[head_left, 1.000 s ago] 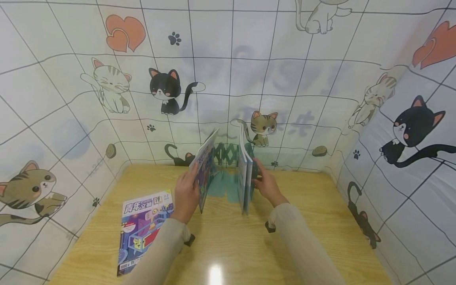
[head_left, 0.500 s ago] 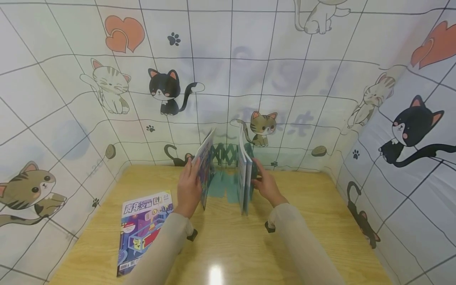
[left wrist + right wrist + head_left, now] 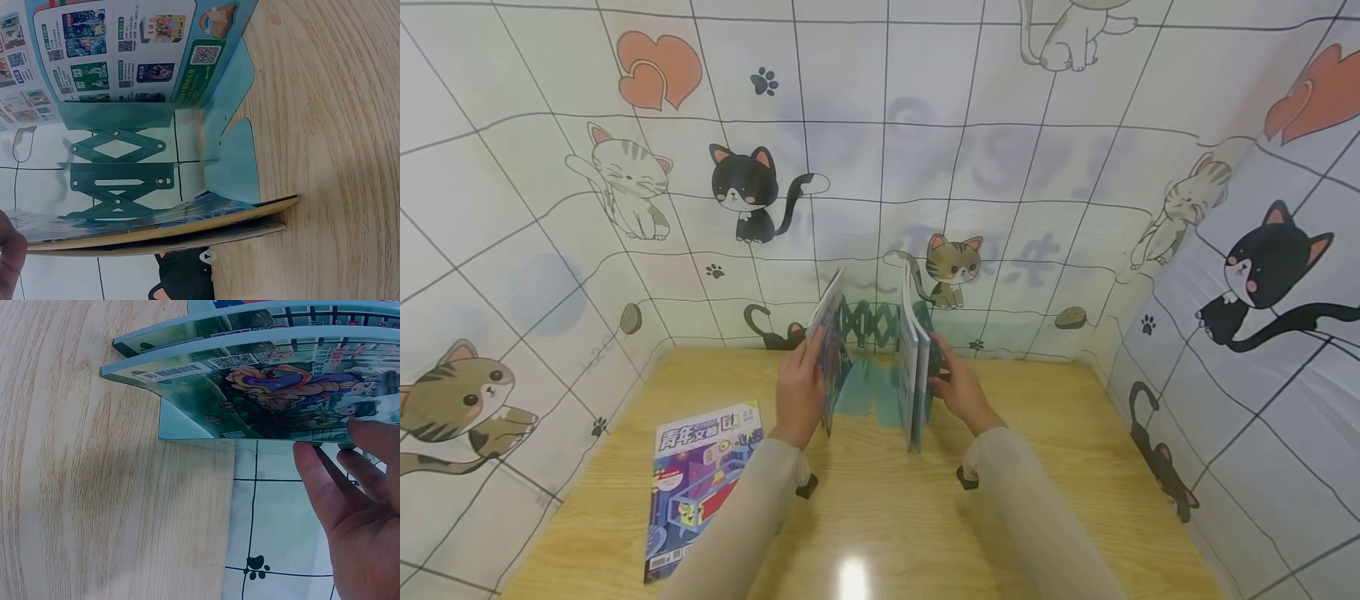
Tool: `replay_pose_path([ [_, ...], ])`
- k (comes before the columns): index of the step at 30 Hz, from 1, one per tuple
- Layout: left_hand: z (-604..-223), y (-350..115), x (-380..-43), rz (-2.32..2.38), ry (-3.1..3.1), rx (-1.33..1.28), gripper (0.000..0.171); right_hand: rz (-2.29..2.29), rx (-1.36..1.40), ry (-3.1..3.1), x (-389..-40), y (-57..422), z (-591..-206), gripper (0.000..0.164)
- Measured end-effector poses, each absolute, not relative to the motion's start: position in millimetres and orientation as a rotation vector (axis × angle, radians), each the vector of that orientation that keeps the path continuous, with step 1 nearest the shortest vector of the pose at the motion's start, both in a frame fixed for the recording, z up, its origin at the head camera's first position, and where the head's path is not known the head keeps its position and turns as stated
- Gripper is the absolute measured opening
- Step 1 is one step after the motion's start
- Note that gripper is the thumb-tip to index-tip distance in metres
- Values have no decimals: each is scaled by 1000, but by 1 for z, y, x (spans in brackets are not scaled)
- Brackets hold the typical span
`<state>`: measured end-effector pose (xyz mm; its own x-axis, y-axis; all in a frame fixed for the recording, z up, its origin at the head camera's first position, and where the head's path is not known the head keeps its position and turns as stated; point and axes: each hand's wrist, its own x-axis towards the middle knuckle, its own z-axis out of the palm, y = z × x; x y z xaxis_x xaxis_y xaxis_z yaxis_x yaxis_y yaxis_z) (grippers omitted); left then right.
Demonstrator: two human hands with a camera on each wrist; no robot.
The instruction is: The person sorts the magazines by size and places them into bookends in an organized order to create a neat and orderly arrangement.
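In the head view my left hand (image 3: 800, 387) holds a thin colourful magazine (image 3: 830, 346) upright near its back edge, at the left side of a teal expandable book rack (image 3: 857, 392). Edge-on, the left magazine (image 3: 169, 236) appears as two layers in the left wrist view, my thumb at its side. A pair of magazines (image 3: 912, 367) stands upright at the rack's right side. Beside them is my right hand (image 3: 966, 396). In the right wrist view its fingers (image 3: 319, 481) touch the back edge of the green illustrated cover (image 3: 300, 406), one fingertip overlapping the cover.
Another magazine (image 3: 703, 483) with a purple cover lies flat on the wooden table (image 3: 887, 533) at the left, partly under my left forearm. The rack's folding lattice (image 3: 115, 147) spans the gap between the upright magazines. A cat-print tiled sheet (image 3: 850, 167) surrounds the table.
The left magazine has shifted slightly left at its top and tilts less. My left hand has moved forward and a little right along it. The right hand and its magazines stay put.
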<state>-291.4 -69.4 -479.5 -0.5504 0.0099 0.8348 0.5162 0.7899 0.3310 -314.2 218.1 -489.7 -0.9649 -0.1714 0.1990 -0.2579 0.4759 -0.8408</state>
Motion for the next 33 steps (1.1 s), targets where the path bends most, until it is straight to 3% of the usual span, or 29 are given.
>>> replay_pose_path([
  [33,-482,-61,-301,-676,-2098,-254,64,1517,369,-2635,-313,216,-487,85],
])
